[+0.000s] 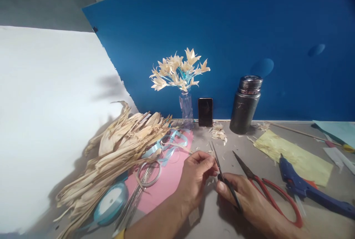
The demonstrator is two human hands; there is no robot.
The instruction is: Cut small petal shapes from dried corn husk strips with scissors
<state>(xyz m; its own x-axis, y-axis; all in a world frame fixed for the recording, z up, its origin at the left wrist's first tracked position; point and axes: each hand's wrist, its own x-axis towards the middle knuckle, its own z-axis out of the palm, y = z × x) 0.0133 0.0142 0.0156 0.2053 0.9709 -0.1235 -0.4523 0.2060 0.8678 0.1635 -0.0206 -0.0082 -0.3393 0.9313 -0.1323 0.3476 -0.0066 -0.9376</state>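
Note:
My left hand (198, 170) is closed in a pinch, and a thin pale corn husk strip (179, 146) runs out from its fingers to the left. Small black-handled scissors (217, 157) are in my right hand (240, 191), blades pointing up and away, right beside the left fingertips. The exact spot where blades and husk come together is hidden by the fingers. Just right of my right hand lie larger scissors with red handles (266, 191).
Dried corn husks (119, 150), a blue ribbon roll (111, 202), wires (135, 198) and pink paper (166, 183) lie left. Behind stand a vase of husk flowers (186, 109), a phone (205, 112) and a flask (245, 107). A blue glue gun (299, 185) lies right.

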